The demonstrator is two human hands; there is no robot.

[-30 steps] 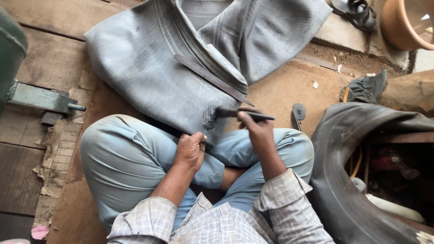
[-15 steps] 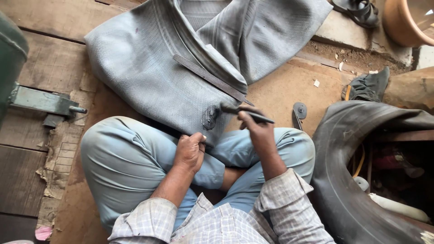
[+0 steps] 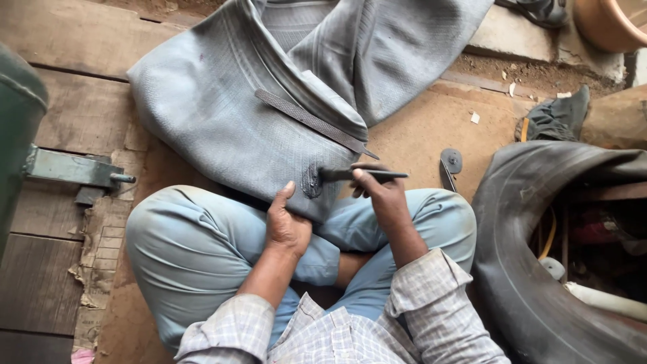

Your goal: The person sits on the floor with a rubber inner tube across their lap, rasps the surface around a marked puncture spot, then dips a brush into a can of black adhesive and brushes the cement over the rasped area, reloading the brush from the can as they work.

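Observation:
A large grey rubber inner tube [image 3: 222, 114] lies folded across my crossed legs and the wooden floor. My left hand [image 3: 286, 222] pins its near edge against my knee, thumb up on the rubber. My right hand [image 3: 377, 192] is closed around a thin dark metal tool [image 3: 367, 175], held level. The tool's left end touches a small dark roughened spot [image 3: 312, 180] on the tube. A narrow dark rubber strip [image 3: 310, 121] lies diagonally over the tube above that spot.
A big black tyre [image 3: 539, 283] stands at my right with clutter inside it. A small flat dark tool [image 3: 449, 165] lies on the brown board by my right knee. At left are a green machine [image 3: 17, 121] and its metal bracket [image 3: 71, 168]. A terracotta pot [image 3: 610, 23] sits top right.
My right hand has shifted the tool's tip slightly over the dark spot, which looks larger and darker now. My left hand has slid a little up the tube's edge.

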